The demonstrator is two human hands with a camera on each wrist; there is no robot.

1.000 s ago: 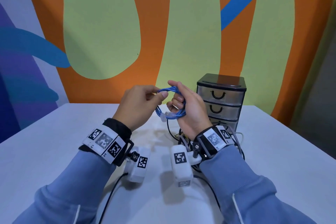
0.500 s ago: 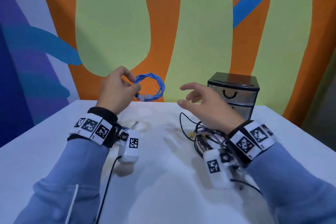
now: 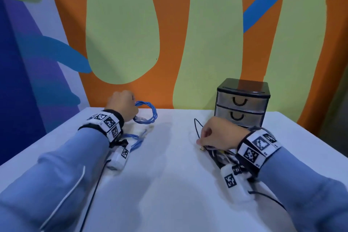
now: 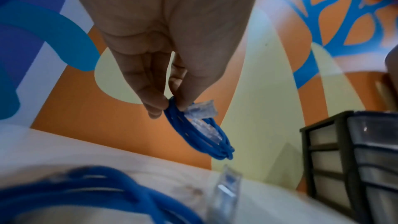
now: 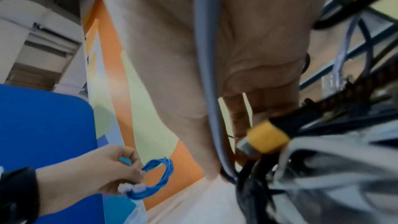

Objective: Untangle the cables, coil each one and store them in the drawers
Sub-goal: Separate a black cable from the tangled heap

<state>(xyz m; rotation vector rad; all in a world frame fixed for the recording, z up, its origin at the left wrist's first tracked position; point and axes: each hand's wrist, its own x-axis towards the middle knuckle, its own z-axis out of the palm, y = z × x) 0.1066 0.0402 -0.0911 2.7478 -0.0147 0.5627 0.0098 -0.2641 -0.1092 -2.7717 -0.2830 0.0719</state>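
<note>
While left hand (image 3: 123, 106) pinches blue coil (image 3: 147, 112) above table, right hand (image 3: 219, 135) grips tangled cables (image 3: 216, 151).

Head view from above, both wrist views from below

Head camera looks forward and down across the table (image 3: 169, 184); each wrist camera peers close along its palm toward the wall, both sharing the blue coil (image 4: 200, 135)

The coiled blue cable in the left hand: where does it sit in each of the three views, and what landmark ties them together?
Head: coiled blue cable left of centre, held by the left hand just above the white table's far edge.
Left wrist: centre, hanging from the fingertips, clear plugs against it.
Right wrist: lower left, a small ring in the far hand.
Shared landmark: the orange and green wall; the drawer unit shows in head and left wrist views.
</note>
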